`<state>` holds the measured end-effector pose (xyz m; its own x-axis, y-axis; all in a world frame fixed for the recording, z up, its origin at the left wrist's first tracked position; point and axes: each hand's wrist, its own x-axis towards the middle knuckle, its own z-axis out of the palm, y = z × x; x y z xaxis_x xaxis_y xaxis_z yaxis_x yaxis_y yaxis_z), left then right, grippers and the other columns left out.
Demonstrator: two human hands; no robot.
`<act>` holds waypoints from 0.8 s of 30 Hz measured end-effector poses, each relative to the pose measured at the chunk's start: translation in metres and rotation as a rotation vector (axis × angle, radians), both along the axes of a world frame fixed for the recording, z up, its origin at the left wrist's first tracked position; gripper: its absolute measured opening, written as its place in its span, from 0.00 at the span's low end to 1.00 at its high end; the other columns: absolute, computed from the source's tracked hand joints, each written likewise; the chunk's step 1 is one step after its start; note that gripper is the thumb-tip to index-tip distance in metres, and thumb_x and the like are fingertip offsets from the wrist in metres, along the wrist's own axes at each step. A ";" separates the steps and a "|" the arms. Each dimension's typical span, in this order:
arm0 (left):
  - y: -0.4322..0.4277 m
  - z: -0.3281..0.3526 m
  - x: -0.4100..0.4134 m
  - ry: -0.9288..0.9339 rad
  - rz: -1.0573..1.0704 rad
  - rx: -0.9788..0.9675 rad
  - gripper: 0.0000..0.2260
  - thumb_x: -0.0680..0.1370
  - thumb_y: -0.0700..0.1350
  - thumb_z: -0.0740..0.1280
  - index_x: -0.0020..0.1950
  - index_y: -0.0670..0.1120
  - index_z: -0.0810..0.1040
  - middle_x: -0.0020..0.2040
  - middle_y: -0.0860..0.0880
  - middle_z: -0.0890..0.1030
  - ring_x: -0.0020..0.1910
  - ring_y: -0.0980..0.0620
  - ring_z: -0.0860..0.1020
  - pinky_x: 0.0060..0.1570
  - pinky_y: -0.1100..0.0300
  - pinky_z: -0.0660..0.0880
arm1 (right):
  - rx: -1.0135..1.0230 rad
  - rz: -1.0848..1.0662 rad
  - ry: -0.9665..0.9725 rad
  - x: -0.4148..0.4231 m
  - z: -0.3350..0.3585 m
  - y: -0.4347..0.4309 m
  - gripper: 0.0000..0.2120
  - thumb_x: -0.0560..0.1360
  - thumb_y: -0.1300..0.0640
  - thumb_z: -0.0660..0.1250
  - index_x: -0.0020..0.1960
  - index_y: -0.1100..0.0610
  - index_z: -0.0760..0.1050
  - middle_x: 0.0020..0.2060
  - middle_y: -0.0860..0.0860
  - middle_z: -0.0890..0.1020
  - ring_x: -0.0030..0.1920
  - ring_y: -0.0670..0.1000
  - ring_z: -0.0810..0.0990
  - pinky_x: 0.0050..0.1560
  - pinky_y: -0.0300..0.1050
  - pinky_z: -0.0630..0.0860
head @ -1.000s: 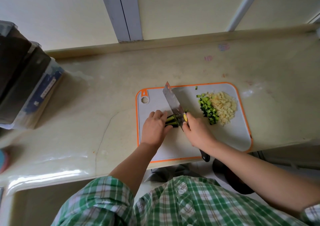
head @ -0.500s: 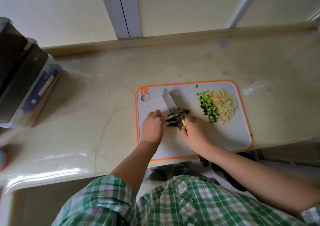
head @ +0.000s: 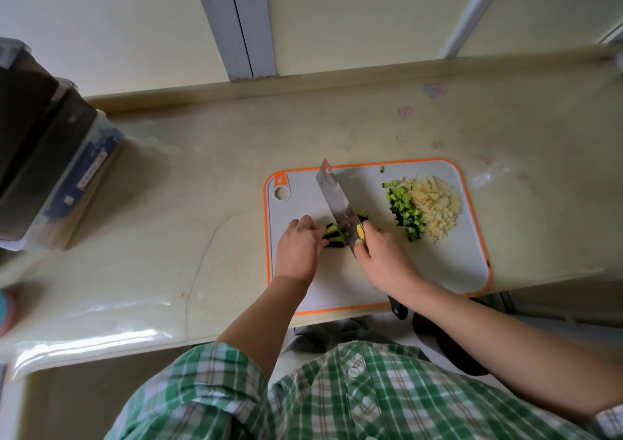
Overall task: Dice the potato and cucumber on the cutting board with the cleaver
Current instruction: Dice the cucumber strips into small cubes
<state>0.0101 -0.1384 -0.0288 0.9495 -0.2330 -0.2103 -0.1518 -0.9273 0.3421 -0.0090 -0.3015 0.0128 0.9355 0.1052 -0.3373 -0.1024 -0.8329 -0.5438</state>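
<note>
A grey cutting board with an orange rim (head: 448,264) lies on the counter. My left hand (head: 300,249) holds a bundle of cucumber strips (head: 333,235) down on the board, fingers curled over them. My right hand (head: 381,257) grips the cleaver (head: 337,203) near the blade's heel, its blade raised at a slant over the strips. A few cut cucumber bits lie just right of the blade. At the board's right sit a pile of diced cucumber (head: 406,212) and a pile of diced potato (head: 435,205), touching each other.
The beige counter (head: 188,203) has a raised back ledge and a front edge right under the board. A clear storage box with dark contents (head: 43,166) stands at the far left. A dark round object (head: 448,348) sits below the counter edge at right.
The cleaver chopped down through the cucumber strips and has risen again. My left hand has slid a little to the left along the strips.
</note>
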 end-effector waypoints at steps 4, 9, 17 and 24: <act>-0.001 -0.001 0.001 -0.002 0.003 0.008 0.12 0.82 0.49 0.59 0.60 0.47 0.78 0.57 0.47 0.74 0.55 0.48 0.72 0.52 0.59 0.69 | -0.034 0.038 0.069 -0.001 0.007 0.002 0.05 0.79 0.60 0.55 0.44 0.59 0.65 0.30 0.54 0.72 0.24 0.51 0.70 0.25 0.52 0.73; -0.001 -0.002 0.000 0.007 0.013 -0.011 0.13 0.82 0.50 0.60 0.60 0.47 0.79 0.57 0.47 0.75 0.55 0.48 0.72 0.51 0.58 0.70 | -0.083 0.044 0.078 -0.008 0.000 0.007 0.06 0.79 0.61 0.55 0.43 0.57 0.62 0.28 0.51 0.69 0.24 0.48 0.68 0.22 0.42 0.60; -0.002 -0.004 0.000 0.005 0.025 -0.034 0.12 0.81 0.49 0.61 0.58 0.46 0.80 0.55 0.47 0.75 0.53 0.48 0.72 0.51 0.57 0.70 | -0.073 0.019 0.049 -0.013 -0.015 0.016 0.04 0.79 0.61 0.56 0.46 0.57 0.62 0.28 0.47 0.66 0.26 0.45 0.65 0.24 0.41 0.56; -0.001 -0.002 0.001 0.008 0.010 -0.033 0.12 0.81 0.49 0.61 0.59 0.46 0.79 0.56 0.46 0.75 0.55 0.47 0.72 0.52 0.57 0.70 | -0.005 -0.028 0.030 -0.007 -0.010 0.011 0.05 0.79 0.61 0.56 0.44 0.58 0.63 0.27 0.51 0.69 0.26 0.53 0.69 0.28 0.47 0.62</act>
